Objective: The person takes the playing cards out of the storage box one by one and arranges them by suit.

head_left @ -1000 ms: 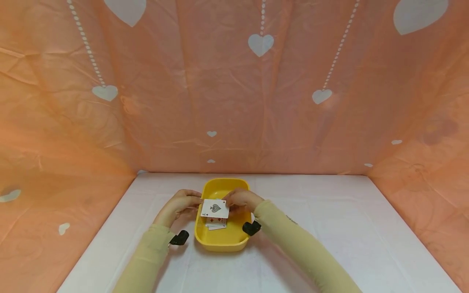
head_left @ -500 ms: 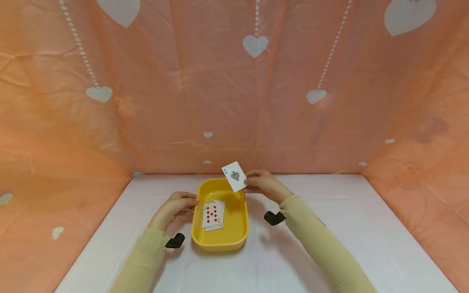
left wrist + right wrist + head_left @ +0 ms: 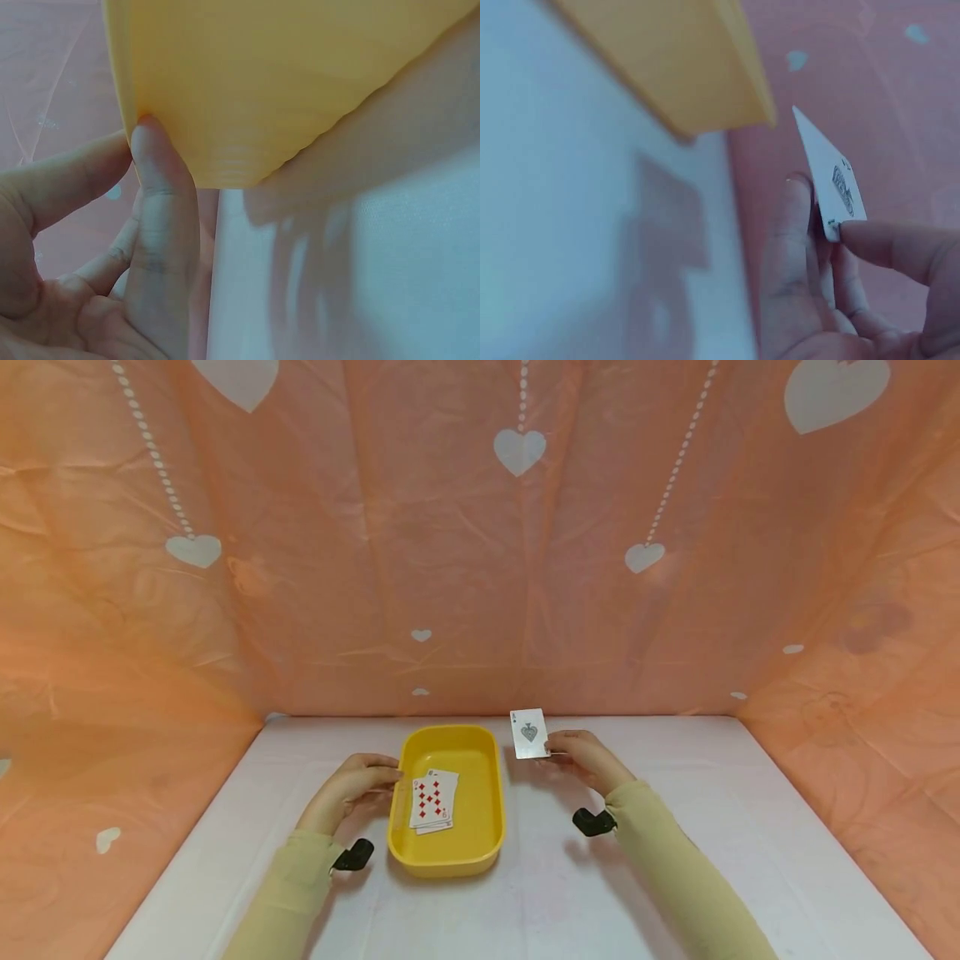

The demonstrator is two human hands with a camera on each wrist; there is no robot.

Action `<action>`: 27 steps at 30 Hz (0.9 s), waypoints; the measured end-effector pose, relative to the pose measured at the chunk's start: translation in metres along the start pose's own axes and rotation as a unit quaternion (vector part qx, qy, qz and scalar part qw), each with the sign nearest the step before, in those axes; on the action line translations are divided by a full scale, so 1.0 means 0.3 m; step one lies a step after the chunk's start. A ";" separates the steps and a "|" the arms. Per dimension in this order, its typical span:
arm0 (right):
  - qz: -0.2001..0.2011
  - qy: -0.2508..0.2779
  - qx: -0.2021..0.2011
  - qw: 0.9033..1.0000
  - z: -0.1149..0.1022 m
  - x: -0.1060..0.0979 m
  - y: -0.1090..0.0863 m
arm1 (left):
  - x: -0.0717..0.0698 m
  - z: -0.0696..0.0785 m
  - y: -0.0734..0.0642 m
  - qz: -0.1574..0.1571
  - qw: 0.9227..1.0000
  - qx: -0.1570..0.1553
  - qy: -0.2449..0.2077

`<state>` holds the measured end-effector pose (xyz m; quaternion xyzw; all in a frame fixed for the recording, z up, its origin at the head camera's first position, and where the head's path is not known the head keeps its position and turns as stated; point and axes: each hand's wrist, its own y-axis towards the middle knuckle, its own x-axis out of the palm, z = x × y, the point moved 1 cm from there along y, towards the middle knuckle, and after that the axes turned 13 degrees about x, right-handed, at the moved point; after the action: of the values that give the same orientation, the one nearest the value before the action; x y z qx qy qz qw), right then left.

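My right hand [image 3: 588, 758] pinches a playing card, the ace of spades [image 3: 529, 734], near one corner between thumb and fingers. It holds the card in the air to the right of a yellow tray [image 3: 498, 793], face showing. The right wrist view shows the thumb on the face of the ace of spades [image 3: 832, 176]. At the tray's left side, my left hand [image 3: 352, 787] holds the rim between thumb and a finger; the left wrist view shows a fingertip against the tray's outer wall [image 3: 247, 90]. Inside the tray lies a small pile of cards [image 3: 432, 802], the nine of diamonds on top.
The tray stands on a table with a white cover [image 3: 540, 893]. An orange sheet with white hearts [image 3: 450, 568] hangs behind the table and along both sides. A black device [image 3: 592, 822] sits at the right wrist, another [image 3: 352, 855] at the left.
My right hand has lifted the ace of spades from over the tray and carried it out to the right. The nine of diamonds is now uncovered. The left hand stays at the rim.
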<state>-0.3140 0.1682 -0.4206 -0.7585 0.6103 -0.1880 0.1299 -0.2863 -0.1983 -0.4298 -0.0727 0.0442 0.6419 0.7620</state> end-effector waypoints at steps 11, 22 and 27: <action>0.051 0.009 0.073 0.996 0.104 -0.031 0.048 | -0.001 -0.007 0.002 -0.002 1.000 0.002 -0.024; 0.111 0.010 0.110 0.988 0.120 -0.017 0.073 | -0.002 -0.017 0.008 0.002 1.000 0.004 -0.009; 0.115 0.000 0.110 0.987 0.114 -0.009 0.069 | -0.004 -0.013 0.008 0.002 1.000 -0.001 -0.005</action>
<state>-0.3176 0.1652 -0.4603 -0.6643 0.6690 -0.2378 0.2335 -0.2887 -0.1997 -0.4337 -0.0707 0.0398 0.6436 0.7610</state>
